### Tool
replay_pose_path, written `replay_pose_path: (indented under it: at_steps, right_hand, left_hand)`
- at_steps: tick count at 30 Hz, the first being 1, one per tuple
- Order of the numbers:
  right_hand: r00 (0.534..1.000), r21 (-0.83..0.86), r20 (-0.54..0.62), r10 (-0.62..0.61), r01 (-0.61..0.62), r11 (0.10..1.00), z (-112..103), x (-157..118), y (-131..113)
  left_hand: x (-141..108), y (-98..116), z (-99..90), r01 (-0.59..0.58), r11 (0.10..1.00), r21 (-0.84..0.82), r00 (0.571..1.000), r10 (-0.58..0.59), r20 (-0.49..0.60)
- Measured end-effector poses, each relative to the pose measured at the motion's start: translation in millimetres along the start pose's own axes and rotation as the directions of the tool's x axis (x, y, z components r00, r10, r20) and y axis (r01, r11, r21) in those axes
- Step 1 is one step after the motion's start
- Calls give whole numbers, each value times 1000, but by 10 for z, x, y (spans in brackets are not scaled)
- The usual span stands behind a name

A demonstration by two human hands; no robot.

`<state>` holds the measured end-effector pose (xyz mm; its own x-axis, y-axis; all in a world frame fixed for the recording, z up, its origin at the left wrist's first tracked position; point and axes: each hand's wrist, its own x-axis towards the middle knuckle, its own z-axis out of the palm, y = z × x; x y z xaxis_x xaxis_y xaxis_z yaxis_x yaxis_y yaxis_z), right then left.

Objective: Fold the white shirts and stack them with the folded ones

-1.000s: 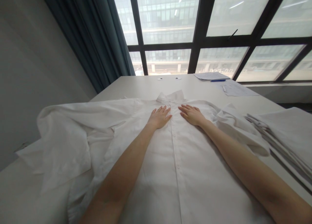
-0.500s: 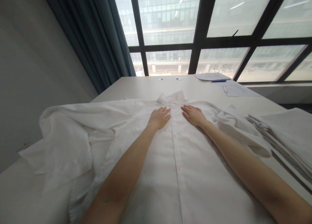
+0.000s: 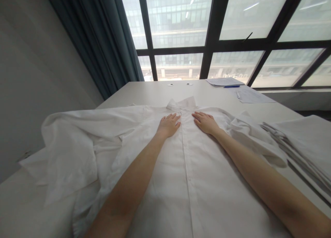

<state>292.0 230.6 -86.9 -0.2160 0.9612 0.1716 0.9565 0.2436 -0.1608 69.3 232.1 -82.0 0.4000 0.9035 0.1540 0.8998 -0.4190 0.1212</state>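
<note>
A white button-up shirt lies front side up across the table, its collar at the far end. Flat on its upper chest, left of the button strip, rests my left hand with fingers spread. My right hand lies on the cloth to the right of the strip, its fingers stretched out. Neither hand holds anything. One sleeve spreads out to the left with folds; the other sleeve is bunched on the right.
Folded white cloth is stacked at the right of the white table. Papers and a blue pen lie at the far right. Behind are a dark curtain and framed windows.
</note>
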Motion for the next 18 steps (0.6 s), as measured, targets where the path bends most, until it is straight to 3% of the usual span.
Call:
replay_pose_path:
  at_steps: [18]
  right_hand:
    - [995, -32, -12, 100, -100, 994, 2, 4, 31]
  left_hand:
    - [1, 44, -32, 163, 987, 8, 985, -163, 48]
